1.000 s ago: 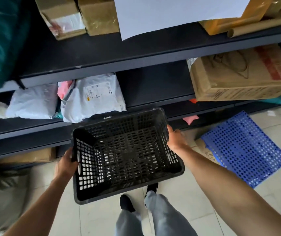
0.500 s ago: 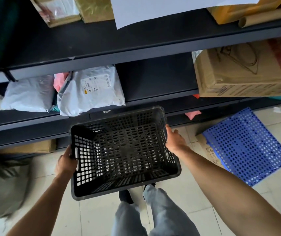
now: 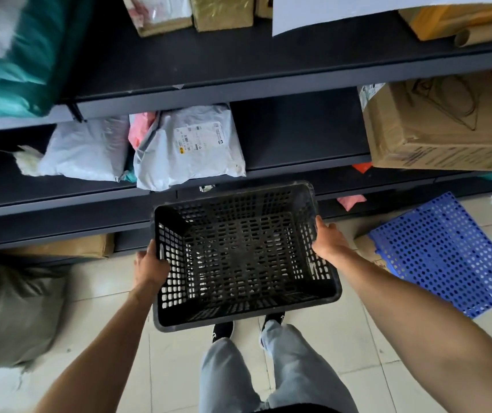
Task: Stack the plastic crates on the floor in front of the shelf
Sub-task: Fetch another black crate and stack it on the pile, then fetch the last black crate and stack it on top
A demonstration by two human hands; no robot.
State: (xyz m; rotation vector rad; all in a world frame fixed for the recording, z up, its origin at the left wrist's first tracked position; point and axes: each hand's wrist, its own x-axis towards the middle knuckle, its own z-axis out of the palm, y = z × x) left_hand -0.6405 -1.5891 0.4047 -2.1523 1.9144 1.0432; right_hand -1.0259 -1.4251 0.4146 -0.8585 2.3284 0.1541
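Black crate [image 3: 238,257] of slotted plastic hangs open side up in front of the shelf [image 3: 298,81], level with its lowest boards and clear of the floor [image 3: 164,368], carried between 2 hands. The left hand [image 3: 151,265] grips the crate's left wall, with its fingers curled over the rim. The right hand [image 3: 326,241] grips the right wall near the corner closest to the shelf, thumb lying along the rim (its fingers are hidden behind the wall). A blue crate [image 3: 447,251], perforated all over, lies tilted on the floor in front of the shelf's right end, well apart from the black one. On the shelf's middle board, 2 grey mailer bags [image 3: 188,144] sit toward the left and a cardboard box [image 3: 441,129] sits at the right. An olive sack [image 3: 9,317] slumps on the floor in front of the shelf's left end. The person's 2 black shoes [image 3: 222,330] stand on the floor, farther from the shelf than the black crate.
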